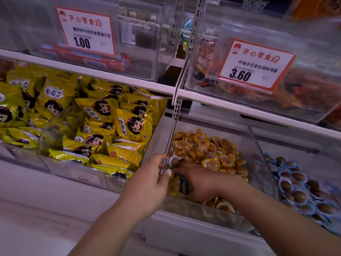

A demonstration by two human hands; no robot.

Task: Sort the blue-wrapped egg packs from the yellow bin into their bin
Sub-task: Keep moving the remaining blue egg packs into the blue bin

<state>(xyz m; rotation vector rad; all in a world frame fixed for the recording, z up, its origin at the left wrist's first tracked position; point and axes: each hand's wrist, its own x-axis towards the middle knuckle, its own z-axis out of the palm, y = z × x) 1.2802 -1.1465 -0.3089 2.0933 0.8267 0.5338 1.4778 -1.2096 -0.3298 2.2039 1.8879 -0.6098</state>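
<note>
1. Left hand [151,183] grips the clear side wall of the yellow bin [258,145], fingers curled over its edge.
2. Right hand [201,183] is dug into the yellow-wrapped egg packs [212,156] at the bin's near left corner; whether it holds one, cannot tell.
3. Blue-wrapped egg packs [295,187] fill the neighbouring bin to the right.
4. Yellow snack bags [103,122] lie left.
5. Price tags [254,65] hang above.
</note>
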